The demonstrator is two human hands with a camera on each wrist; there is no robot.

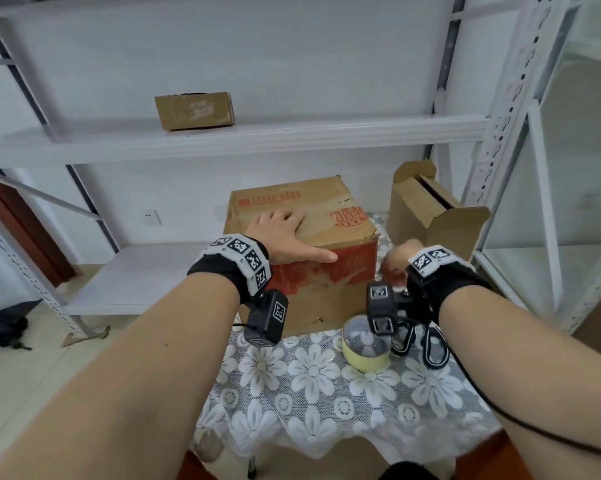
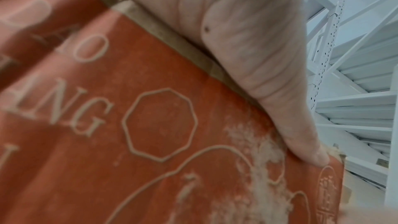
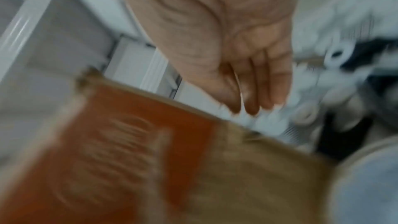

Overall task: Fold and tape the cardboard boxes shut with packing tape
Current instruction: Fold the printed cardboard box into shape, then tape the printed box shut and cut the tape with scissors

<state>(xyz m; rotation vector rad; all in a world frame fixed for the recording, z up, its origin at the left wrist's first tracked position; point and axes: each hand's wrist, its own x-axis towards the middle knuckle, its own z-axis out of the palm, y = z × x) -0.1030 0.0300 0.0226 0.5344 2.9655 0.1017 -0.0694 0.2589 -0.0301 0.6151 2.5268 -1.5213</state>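
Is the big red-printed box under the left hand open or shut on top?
Shut: the big box has its flaps lying flat under the left hand.

Both bare forearms reach forward; the left hand (image 1: 285, 237) lies flat, fingers spread, thumb stretched sideways; the right hand (image 1: 399, 259) hangs with fingers loosely together.

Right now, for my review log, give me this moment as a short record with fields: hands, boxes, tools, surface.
left hand: flat on top of the large box, thumb along its front top edge
right hand: beside the box's right corner, fingers together, holding nothing; wrist view blurred
tape roll: on the tablecloth, in front of the large box
scissors: right of the tape
open box: behind, to the right, flaps up
small box: on the shelf
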